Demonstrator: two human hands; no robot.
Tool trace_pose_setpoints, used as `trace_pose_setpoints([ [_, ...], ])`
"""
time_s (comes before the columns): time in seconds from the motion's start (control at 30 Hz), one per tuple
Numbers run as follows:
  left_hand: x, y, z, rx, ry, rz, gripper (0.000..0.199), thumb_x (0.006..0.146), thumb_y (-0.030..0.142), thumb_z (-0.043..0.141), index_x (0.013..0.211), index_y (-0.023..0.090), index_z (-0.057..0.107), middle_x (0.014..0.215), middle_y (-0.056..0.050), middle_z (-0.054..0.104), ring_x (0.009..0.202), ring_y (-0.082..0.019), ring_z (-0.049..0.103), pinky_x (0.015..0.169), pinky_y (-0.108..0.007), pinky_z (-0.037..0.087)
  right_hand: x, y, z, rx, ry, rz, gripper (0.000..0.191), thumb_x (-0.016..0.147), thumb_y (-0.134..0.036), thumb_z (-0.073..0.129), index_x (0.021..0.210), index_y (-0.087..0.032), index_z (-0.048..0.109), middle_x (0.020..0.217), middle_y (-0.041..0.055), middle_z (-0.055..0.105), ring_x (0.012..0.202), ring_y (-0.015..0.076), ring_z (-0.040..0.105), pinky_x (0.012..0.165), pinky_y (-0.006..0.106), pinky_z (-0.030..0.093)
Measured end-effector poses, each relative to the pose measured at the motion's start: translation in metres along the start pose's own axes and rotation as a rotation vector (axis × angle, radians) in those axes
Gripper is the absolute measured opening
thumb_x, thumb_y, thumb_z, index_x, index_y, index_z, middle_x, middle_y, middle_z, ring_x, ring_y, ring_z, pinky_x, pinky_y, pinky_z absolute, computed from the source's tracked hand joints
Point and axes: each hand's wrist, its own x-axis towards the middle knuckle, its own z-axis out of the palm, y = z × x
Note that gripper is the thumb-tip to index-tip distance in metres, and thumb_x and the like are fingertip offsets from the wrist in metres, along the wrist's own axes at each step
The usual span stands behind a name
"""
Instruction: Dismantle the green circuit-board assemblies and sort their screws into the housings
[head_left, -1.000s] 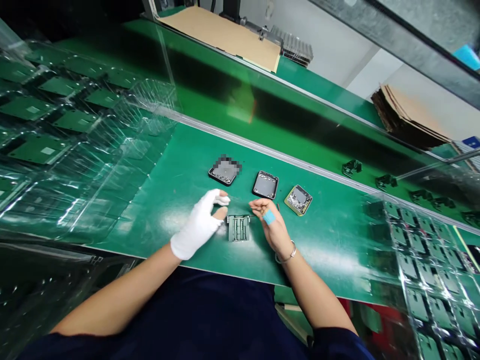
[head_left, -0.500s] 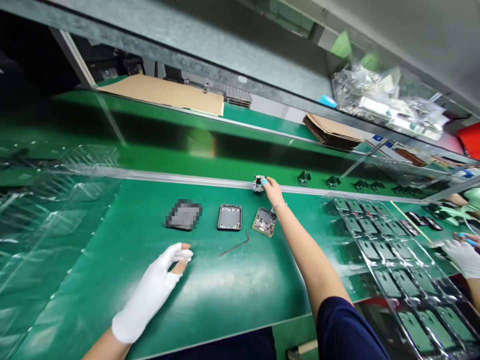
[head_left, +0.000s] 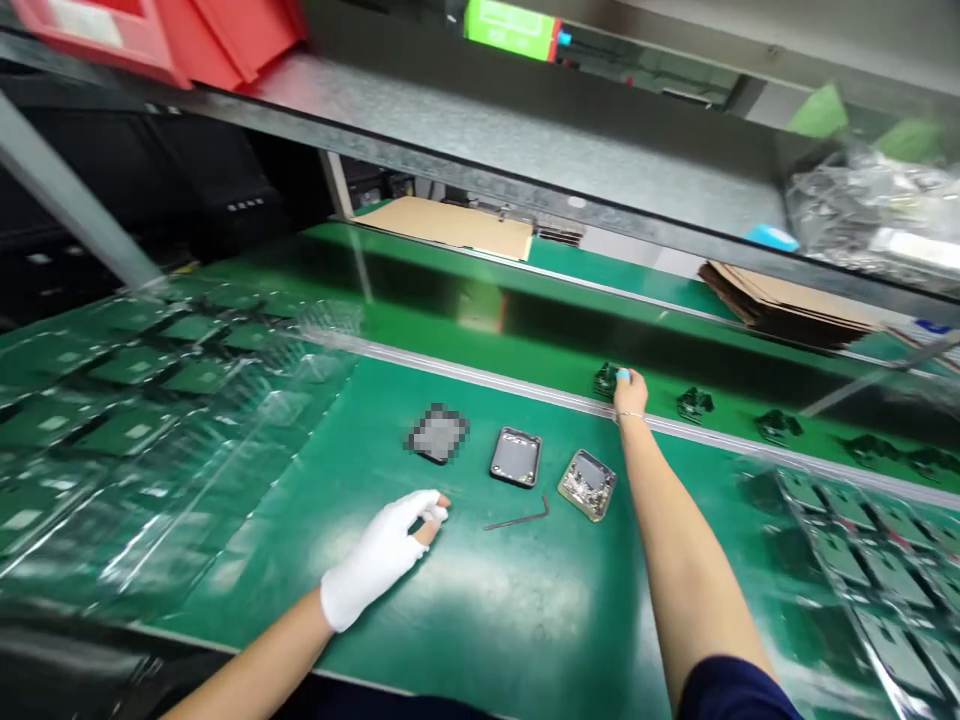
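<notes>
L hand (head_left: 386, 555), gloved, over worktop (head_left: 570, 620), grip part-open w/ nothing in it; R hand (head_left: 631, 392) at dk part (head_left: 604, 379) just behind metal rail (head_left: 480, 378), can't tell if grip's closed on it.

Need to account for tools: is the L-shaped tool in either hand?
No, the L-shaped tool lies on the green tabletop, apart from the gloved left hand and the right hand.

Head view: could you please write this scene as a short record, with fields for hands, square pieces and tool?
Left hand: white-gloved, over the green table, nothing visible held
Right hand: fingers at a dark part beyond the metal rail; grip unclear
Square pieces, left to right: blurred piece, grey-faced case, circuit unit
Tool: bent key, near side of the case
</notes>
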Motion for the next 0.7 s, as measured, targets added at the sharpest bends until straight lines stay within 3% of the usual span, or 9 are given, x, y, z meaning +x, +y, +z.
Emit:
trace_pose_setpoints([
  [0.1,-0.001,0.004,-0.008,0.060,-0.001,0.045,0.024,0.085,0.035,0.045,0.092,0.020,0.063,0.089,-0.003,0.071,0.083,-0.018,0.067,0.078,-0.030,0.054,-0.047,-0.003,-0.006,0.044,-0.050,-0.213,0.042,0.089,-0.034,0.040,0.118,-0.009,0.056,0.127,0.0193,0.056,0.120,0.0243,0.050,0.104,0.041,0.037],
  [0.17,0.001,0.007,-0.026,0.218,0.043,0.114,0.024,0.086,0.032,0.045,0.092,0.020,0.065,0.091,-0.004,0.072,0.086,-0.019,0.066,0.081,-0.031,0.052,-0.094,0.000,-0.018,0.026,-0.160,-0.659,0.037,0.088,-0.033,0.045,0.118,-0.014,0.056,0.130,0.0165,0.056,0.125,0.0262,0.048,0.107,0.047,0.034],
  [0.27,0.012,0.009,-0.079,0.609,0.154,0.150,0.027,0.087,0.028,0.044,0.096,0.019,0.068,0.096,-0.007,0.072,0.092,-0.022,0.066,0.086,-0.034,0.049,-0.166,0.011,-0.039,-0.044,-0.426,-1.118,0.029,0.090,-0.024,0.047,0.117,-0.021,0.057,0.119,0.0100,0.064,0.115,0.0238,0.057,0.107,0.051,0.036],
  [0.37,0.030,0.008,-0.153,0.995,0.234,-0.042,0.035,0.089,0.026,0.040,0.112,0.018,0.065,0.109,-0.011,0.069,0.102,-0.025,0.063,0.092,-0.038,0.045,-0.219,0.019,-0.050,-0.067,-0.703,-1.367,0.034,0.087,-0.017,0.049,0.121,-0.021,0.056,0.119,0.0100,0.064,0.112,0.0226,0.060,0.101,0.043,0.045],
  [0.43,0.042,0.003,-0.199,1.206,0.160,-0.341,0.037,0.088,0.018,0.039,0.113,0.018,0.065,0.112,-0.014,0.067,0.107,-0.028,0.062,0.091,-0.040,0.043,-0.240,0.021,-0.048,-0.064,-0.800,-1.443,0.036,0.086,-0.015,0.047,0.120,-0.020,0.057,0.119,0.0097,0.065,0.109,0.0227,0.061,0.098,0.042,0.048],
  [0.53,0.058,-0.011,-0.247,1.234,0.083,-0.540,0.031,0.079,0.011,0.048,0.099,0.012,0.071,0.101,-0.019,0.070,0.098,-0.031,0.065,0.084,-0.041,0.045,-0.253,0.018,-0.041,-0.047,-0.844,-1.455,0.037,0.085,-0.012,0.045,0.119,-0.019,0.057,0.117,0.0103,0.066,0.105,0.0225,0.064,0.093,0.041,0.052],
  [0.63,0.070,-0.025,-0.269,1.209,0.052,-0.588,0.025,0.074,0.013,0.054,0.091,0.011,0.072,0.097,-0.019,0.071,0.097,-0.030,0.065,0.085,-0.039,0.045,-0.253,0.017,-0.037,-0.052,-0.862,-1.418,0.038,0.085,-0.011,0.043,0.119,-0.019,0.056,0.117,0.0108,0.066,0.102,0.0210,0.065,0.087,0.036,0.056],
  [0.7,0.075,-0.030,-0.277,1.170,0.057,-0.540,0.025,0.075,0.017,0.056,0.094,0.011,0.072,0.100,-0.019,0.071,0.102,-0.029,0.063,0.089,-0.039,0.043,-0.252,0.016,-0.037,-0.051,-0.868,-1.398,0.037,0.084,-0.011,0.043,0.118,-0.019,0.056,0.117,0.0106,0.066,0.100,0.0199,0.066,0.085,0.033,0.057],
])
